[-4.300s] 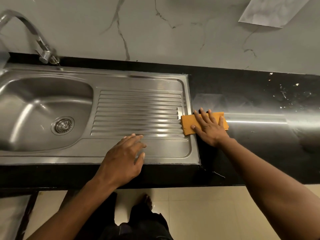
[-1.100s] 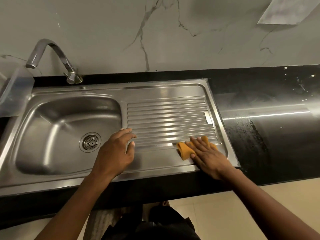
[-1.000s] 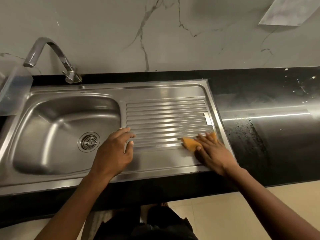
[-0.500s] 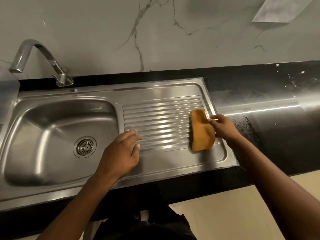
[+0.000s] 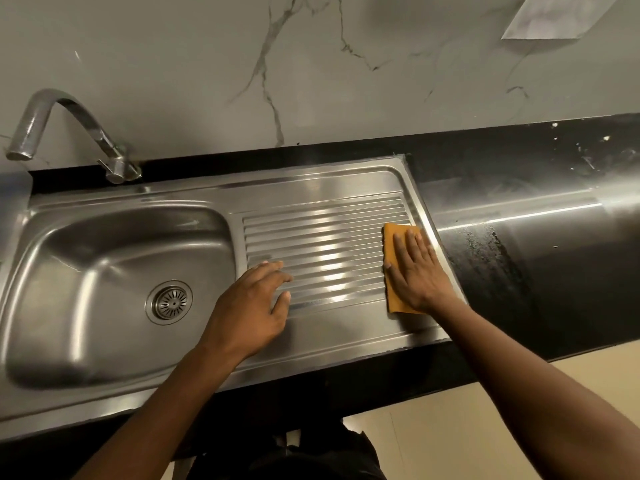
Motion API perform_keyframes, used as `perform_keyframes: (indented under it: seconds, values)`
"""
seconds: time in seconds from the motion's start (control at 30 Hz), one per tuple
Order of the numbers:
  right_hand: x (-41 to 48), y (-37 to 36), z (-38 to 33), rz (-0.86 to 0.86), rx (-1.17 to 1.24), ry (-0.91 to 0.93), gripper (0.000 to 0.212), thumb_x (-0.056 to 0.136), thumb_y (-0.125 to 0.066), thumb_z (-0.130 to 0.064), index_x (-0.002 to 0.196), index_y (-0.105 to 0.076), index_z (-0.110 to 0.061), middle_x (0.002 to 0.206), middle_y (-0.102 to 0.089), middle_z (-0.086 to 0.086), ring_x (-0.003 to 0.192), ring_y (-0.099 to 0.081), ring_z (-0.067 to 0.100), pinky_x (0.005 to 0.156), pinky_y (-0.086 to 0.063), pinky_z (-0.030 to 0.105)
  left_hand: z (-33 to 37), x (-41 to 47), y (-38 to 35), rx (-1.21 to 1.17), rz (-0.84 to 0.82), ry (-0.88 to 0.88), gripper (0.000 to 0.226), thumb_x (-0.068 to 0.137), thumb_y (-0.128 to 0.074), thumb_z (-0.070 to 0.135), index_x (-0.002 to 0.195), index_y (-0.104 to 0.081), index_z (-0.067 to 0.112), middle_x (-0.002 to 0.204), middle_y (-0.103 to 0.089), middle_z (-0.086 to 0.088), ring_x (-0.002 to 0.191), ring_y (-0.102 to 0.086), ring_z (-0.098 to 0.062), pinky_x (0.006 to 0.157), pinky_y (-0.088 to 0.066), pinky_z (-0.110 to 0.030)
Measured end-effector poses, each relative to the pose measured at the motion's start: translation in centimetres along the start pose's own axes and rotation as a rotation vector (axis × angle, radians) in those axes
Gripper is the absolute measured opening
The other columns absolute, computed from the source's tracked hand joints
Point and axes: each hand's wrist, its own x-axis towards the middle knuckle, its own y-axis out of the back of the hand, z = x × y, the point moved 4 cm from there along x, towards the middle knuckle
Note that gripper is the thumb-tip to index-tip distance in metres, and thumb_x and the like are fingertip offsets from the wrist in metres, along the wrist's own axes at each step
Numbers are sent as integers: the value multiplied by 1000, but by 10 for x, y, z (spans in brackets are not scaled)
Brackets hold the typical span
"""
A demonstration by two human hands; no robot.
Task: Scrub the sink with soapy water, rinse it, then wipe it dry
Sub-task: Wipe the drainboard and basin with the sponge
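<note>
The orange cloth (image 5: pixel 391 268) lies flat on the right end of the sink's (image 5: pixel 311 188) ribbed draining board, just inside the sink's right rim, beneath the right hand (image 5: pixel 414 271). That hand's grip is open: fingers straight and together, palm pressing down on the cloth, closed around nothing. The left hand (image 5: pixel 251 308) rests on the draining board's left part, beside the basin, its grip also open, fingers loosely spread on bare steel, apart from the cloth.

Orange cloth (image 5: pixel 393 244); silver sink (image 5: pixel 114 265) with ribbed drainboard (image 5: pixel 325 251); black table (image 5: pixel 540 271); grey wall (image 5: pixel 207 64) with dark veins across the top.
</note>
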Motion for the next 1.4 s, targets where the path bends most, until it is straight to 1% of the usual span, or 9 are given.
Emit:
perform_keyframes:
  seconds: [0.17, 0.37, 0.57, 0.73, 0.83, 1.0, 1.1, 1.23, 1.4]
  values:
    - [-12, -18, -49, 118, 120, -133, 86, 99, 1, -76, 161, 26, -21, 168, 32, 7, 155, 30, 25, 129, 10, 47, -12, -2, 12, 0, -2, 2, 34, 101, -62, 34, 134, -66, 32, 155, -51, 13, 148, -43, -9, 116, -43, -36]
    - [-10, -35, -119, 146, 154, -114, 86, 100, 1, -75, 162, 21, -19, 169, 28, 10, 156, 29, 27, 129, 8, 48, -34, -6, 33, 25, 14, 32, 32, 101, -63, 29, 132, -68, 28, 152, -55, 8, 146, -44, -13, 115, -39, -32]
    - [-11, -54, -223, 110, 149, 45, 80, 105, -7, -66, 163, 18, -17, 168, 30, 12, 155, 30, 28, 129, 10, 48, -55, -23, 46, 81, 25, 80, 35, 101, -63, 27, 136, -67, 26, 153, -55, 5, 147, -44, -15, 114, -29, -25]
    - [-13, -70, -290, 30, 46, 254, 74, 108, -11, -57, 165, 15, -19, 169, 29, 11, 154, 31, 26, 128, 12, 48, -64, -33, 53, 85, 46, 131, 35, 101, -62, 30, 136, -67, 28, 155, -53, 7, 148, -42, -13, 114, -33, -28]
    - [-17, -78, -306, -13, -28, 408, 67, 110, -14, -52, 167, 5, -22, 172, 19, 8, 156, 26, 24, 129, 6, 50, -64, -35, 55, 81, 64, 140, 35, 101, -62, 30, 136, -67, 28, 154, -54, 7, 146, -44, -14, 114, -38, -31]
    - [-32, -78, -275, -60, -123, 757, 62, 111, -19, -51, 167, -7, -27, 174, -2, 1, 161, 8, 19, 130, 1, 47, -60, -29, 49, 76, 53, 131, 37, 102, -62, 30, 138, -66, 26, 155, -54, 6, 146, -45, -15, 114, -36, -30]
    - [-35, -65, -228, -83, -185, 834, 61, 111, -23, -49, 167, -10, -29, 174, -6, -2, 161, 1, 15, 130, 2, 45, -55, -24, 43, 48, 54, 117, 35, 102, -61, 30, 136, -68, 26, 155, -54, 6, 146, -44, -14, 112, -33, -26]
    - [-34, -41, -141, -56, -282, 734, 61, 113, -19, -50, 168, -9, -26, 174, -7, -3, 161, -2, 14, 130, 0, 42, -48, -19, 39, -35, 72, 125, 43, 95, -48, 44, 129, -70, 30, 152, -55, 10, 145, -44, -11, 111, -36, -28]
    - [-37, -12, -45, -20, -289, 348, 67, 107, 5, -56, 165, 9, -23, 173, 9, -3, 159, 15, 10, 130, 6, 40, -48, -14, 33, -44, 54, 112, 33, 101, -55, 37, 130, -69, 30, 153, -54, 11, 147, -41, -8, 110, -34, -23]
